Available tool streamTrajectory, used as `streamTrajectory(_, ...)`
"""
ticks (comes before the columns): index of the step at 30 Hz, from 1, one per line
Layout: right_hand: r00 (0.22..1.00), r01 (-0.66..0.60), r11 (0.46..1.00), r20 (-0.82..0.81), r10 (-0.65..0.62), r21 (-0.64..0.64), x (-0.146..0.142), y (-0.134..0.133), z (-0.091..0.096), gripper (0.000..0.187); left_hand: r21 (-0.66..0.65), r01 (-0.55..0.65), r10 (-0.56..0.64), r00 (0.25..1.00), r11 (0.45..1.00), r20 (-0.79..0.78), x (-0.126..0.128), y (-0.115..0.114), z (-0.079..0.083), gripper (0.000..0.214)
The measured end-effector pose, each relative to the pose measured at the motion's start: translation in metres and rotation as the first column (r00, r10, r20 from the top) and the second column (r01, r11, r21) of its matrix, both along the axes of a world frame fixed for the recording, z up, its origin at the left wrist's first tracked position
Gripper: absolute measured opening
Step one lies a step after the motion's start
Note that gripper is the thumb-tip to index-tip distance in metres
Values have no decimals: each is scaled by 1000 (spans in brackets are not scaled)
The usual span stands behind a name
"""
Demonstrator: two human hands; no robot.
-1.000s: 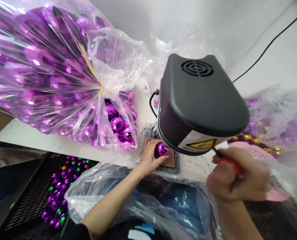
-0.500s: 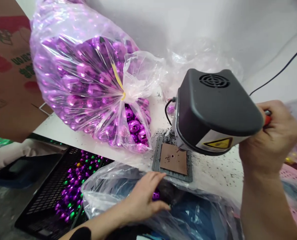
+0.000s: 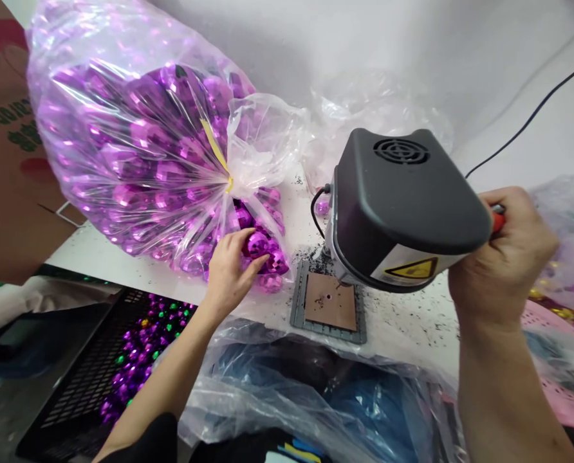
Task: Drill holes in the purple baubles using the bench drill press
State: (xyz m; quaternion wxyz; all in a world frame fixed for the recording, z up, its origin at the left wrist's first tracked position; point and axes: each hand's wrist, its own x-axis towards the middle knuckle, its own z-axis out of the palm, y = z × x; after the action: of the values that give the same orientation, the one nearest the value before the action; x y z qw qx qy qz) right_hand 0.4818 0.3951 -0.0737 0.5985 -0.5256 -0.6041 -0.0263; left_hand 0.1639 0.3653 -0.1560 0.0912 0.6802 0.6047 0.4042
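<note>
My left hand [image 3: 231, 267] is at the gap in a clear plastic bag [image 3: 123, 154] full of shiny purple balls. Its thumb and index finger curve around a small faceted purple ball [image 3: 257, 244], with more balls right behind it. My right hand [image 3: 509, 257] is closed on the red handle [image 3: 498, 220] at the side of a black bench machine [image 3: 412, 199] with a round vent and a yellow warning label. Below the machine head, a brown square plate [image 3: 329, 301] with a small hole lies on a grey base [image 3: 299, 308].
Dark shavings [image 3: 412, 321] litter the white tabletop. A black crate [image 3: 84, 360] of purple and green beads stands lower left, beside a cardboard box [image 3: 11, 180]. Clear plastic [image 3: 268, 399] covers my lap. A pink basket [image 3: 557, 379] sits at right; a black cable [image 3: 533, 116] runs behind.
My left hand has moved up and left, from above the plastic on my lap to the purple balls at the bag's gap. My right hand stays on the handle; the view has shifted slightly.
</note>
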Motion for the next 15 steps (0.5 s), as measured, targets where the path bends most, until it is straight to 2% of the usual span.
streamTrajectory(1,1000,11,1000,-2,-11,2,0,1,-1,20,-29,34,-26,969,999,244,2,-8,2,49)
streamTrajectory(2,1000,23,1000,-5,-23,3,0,1,-1,20,-78,102,-53,878,992,476,5,-16,3,48)
streamTrajectory(4,999,41,999,-5,-41,1,-1,1,-2,19,-173,338,-59,577,925,815,15,-31,4,46)
streamTrajectory(6,999,39,999,4,-39,-6,-2,0,0,19,-188,587,22,279,787,960,31,-44,-1,48)
streamTrajectory(7,1000,28,1000,8,-28,-8,-2,0,1,19,-170,675,78,164,718,983,40,-49,-6,49)
streamTrajectory(9,1000,-5,1000,14,5,-4,-3,-1,3,21,-130,766,182,18,630,983,57,-55,-20,52)
streamTrajectory(10,1000,-22,1000,17,22,-1,-3,-2,4,22,-129,781,217,-8,611,976,64,-56,-28,54)
streamTrajectory(11,999,-35,999,20,35,3,-3,-2,4,23,-149,782,238,0,605,971,70,-56,-37,56)
streamTrajectory(12,999,-42,999,24,42,5,-3,-2,4,23,-186,768,242,41,613,969,76,-54,-47,59)
streamTrajectory(13,999,-45,999,28,45,6,-3,-2,4,23,-236,739,229,113,632,967,80,-52,-55,61)
streamTrajectory(15,998,-45,999,34,45,5,-2,-2,3,23,-330,637,162,308,697,938,86,-45,-70,61)
